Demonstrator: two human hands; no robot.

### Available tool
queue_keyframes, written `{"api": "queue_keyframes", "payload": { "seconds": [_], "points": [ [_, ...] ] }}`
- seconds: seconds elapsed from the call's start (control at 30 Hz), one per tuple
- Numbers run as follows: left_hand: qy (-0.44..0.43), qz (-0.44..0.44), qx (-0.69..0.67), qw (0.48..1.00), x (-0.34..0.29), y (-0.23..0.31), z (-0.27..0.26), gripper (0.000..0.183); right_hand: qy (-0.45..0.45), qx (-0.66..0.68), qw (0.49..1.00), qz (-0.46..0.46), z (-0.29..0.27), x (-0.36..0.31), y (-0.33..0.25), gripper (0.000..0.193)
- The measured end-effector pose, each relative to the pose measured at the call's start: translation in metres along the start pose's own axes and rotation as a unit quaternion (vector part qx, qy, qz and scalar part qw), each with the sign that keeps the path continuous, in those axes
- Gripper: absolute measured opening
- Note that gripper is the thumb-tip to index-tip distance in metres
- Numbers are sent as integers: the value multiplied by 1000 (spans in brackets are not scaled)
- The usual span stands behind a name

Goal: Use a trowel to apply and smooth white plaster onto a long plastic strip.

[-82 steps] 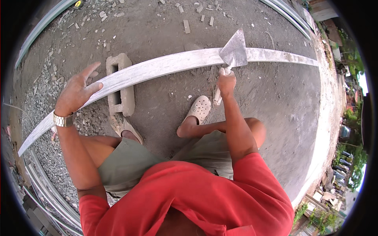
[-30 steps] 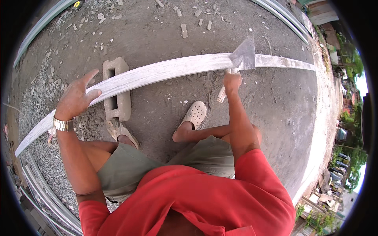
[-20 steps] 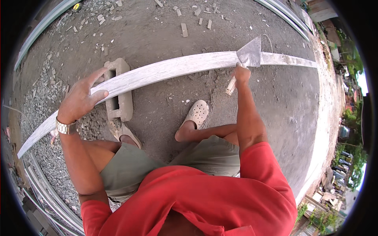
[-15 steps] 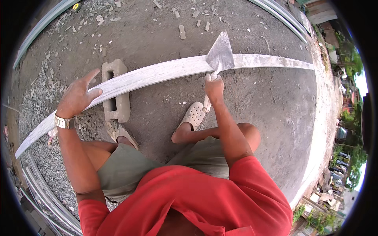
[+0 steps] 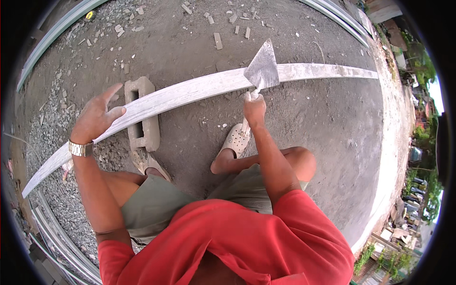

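Observation:
A long whitish board (image 5: 190,92) crosses in front of me, bowed by the lens. It lies across a grey hollow concrete block (image 5: 150,128) on the left. My left hand (image 5: 96,116), a metal watch on its wrist, is at the board beside the block, its thumb and fingers spread apart. My right hand (image 5: 254,108) is wrapped round the handle of a pointed trowel (image 5: 263,69). The trowel's grey, smeared triangular blade overlaps the board right of the middle, tip pointing away from me. Whether the blade touches the board is hard to tell.
My clog-shod feet (image 5: 236,138) are just behind the board. Loose gravel (image 5: 52,123) covers the left side. Broken chips (image 5: 218,41) litter the far ground. Long metal profiles (image 5: 57,40) lie at the far left, with more (image 5: 337,19) at the far right.
The trowel and my right hand have shifted slightly left along the board. My left hand keeps its spread pose, and the whole view has shifted a little.

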State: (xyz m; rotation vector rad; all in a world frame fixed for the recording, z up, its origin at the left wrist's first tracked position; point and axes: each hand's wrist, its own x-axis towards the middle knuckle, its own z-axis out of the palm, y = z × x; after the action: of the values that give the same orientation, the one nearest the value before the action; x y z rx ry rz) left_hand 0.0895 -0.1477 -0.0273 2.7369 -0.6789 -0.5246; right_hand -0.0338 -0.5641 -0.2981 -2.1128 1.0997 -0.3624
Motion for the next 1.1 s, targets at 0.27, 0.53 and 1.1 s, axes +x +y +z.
{"api": "queue_keyframes", "payload": {
  "seconds": [0.27,0.53,1.1],
  "points": [
    [-28,21,-43,998,-18,-8,2,68,52,72,992,87,-39,86,13,35],
    [-4,20,-49,999,-9,10,-2,63,25,32,999,29,-37,62,31,36],
    [-32,52,-57,997,-16,19,-5,65,21,-110,993,-44,-50,70,6,40]
  ]
}}
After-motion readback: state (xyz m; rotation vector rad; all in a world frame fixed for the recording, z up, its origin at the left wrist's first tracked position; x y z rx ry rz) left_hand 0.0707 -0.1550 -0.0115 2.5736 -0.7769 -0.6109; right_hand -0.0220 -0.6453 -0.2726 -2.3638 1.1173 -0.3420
